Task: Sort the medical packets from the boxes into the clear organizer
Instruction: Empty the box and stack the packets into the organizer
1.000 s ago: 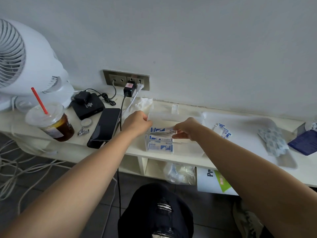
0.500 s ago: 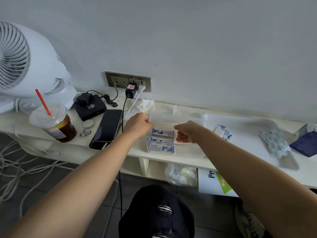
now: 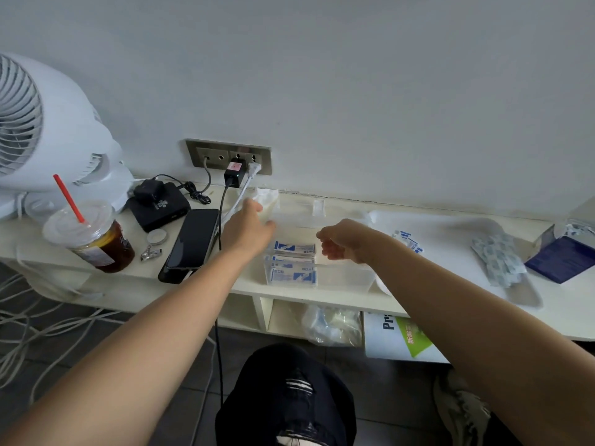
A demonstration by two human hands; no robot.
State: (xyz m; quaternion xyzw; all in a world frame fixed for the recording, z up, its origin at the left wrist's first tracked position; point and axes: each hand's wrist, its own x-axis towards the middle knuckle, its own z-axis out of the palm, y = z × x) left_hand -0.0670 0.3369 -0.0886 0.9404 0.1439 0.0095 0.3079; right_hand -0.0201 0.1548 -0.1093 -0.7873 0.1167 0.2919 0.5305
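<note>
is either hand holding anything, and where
The right hand holds nothing, fingers loosely curled beside the packets. The left hand is at the back left corner of the clear organizer; whether it grips it cannot be told.

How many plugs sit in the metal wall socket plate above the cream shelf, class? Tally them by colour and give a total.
Grey cable plug: 1
Black charger block: 1
White plug: 1
Total: 3
</note>
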